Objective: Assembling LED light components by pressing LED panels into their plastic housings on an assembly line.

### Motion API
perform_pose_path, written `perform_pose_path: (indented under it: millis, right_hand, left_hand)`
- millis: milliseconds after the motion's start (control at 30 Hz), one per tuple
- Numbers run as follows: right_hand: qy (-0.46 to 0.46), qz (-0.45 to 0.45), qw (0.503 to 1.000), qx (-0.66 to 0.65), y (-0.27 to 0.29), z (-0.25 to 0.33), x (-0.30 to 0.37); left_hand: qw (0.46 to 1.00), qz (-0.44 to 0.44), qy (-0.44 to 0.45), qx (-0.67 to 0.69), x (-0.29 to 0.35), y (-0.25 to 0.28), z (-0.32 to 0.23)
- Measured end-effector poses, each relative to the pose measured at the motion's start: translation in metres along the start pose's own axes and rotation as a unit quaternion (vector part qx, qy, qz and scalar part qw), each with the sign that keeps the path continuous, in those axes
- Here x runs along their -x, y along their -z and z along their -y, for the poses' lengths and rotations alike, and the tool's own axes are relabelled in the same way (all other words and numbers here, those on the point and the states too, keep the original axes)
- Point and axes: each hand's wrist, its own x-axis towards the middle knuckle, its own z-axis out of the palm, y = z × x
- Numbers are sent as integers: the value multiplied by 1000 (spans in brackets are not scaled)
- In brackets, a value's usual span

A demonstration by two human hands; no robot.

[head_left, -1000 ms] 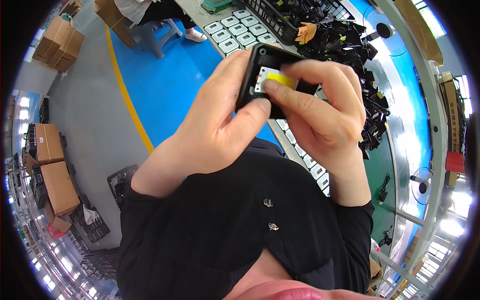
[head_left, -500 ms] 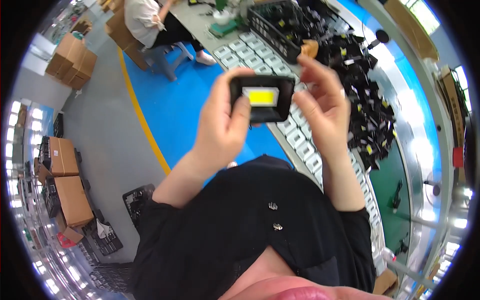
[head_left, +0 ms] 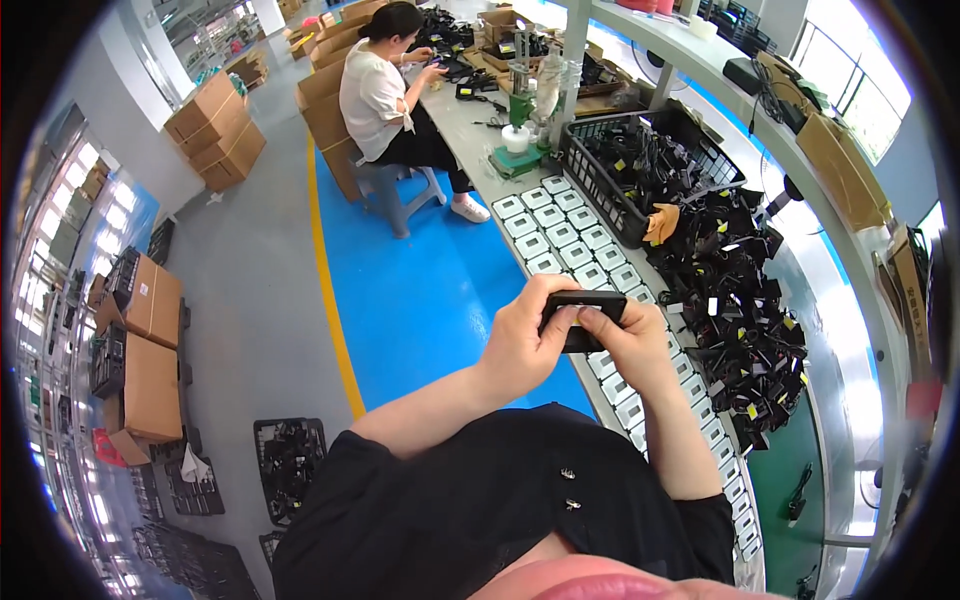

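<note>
Both of my hands hold a small black rectangular housing (head_left: 598,298) in front of my chest, above the near edge of the bench. The fingers of my left hand (head_left: 520,338) wrap round its left end, and that thumb lies over its face. My right hand (head_left: 640,345) is closed on the other end, its thumb pressing on the face beside the left thumb. The two thumbs almost meet and hide most of the recessed middle, where a bit of yellow shows. Rows of white-framed square pieces (head_left: 567,257) lie on the bench just beyond my hands.
A large heap of black corded parts (head_left: 745,310) covers the bench's right side. Behind it stands a black plastic crate (head_left: 605,185) full of similar parts. A co-worker (head_left: 378,90) sits at the far left of the bench. Cartons (head_left: 152,390) and a black tray (head_left: 290,465) are on the floor.
My right hand, apart from the housing before, has closed on its right end. The housing has tipped, and thumbs cover most of its yellow panel. The view has shifted, showing more of the far bench.
</note>
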Motion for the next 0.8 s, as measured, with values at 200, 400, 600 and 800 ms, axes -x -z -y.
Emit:
perform_pose_path:
  millis: [200,400,600,800]
  right_hand:
    - [-140,69,987,29,-2,-24,-11]
    - [-124,147,973,129,-33,-66,-26]
    - [-339,136,931,-22,-27,-102,-45]
    - [-149,-127,960,-202,90,-54,-157]
  left_hand:
    - [991,25,128,31,18,9,41]
    - [969,44,243,20,32,49,54]
    - [894,153,403,119,30,83,66]
    - [918,128,374,42,41,122,72]
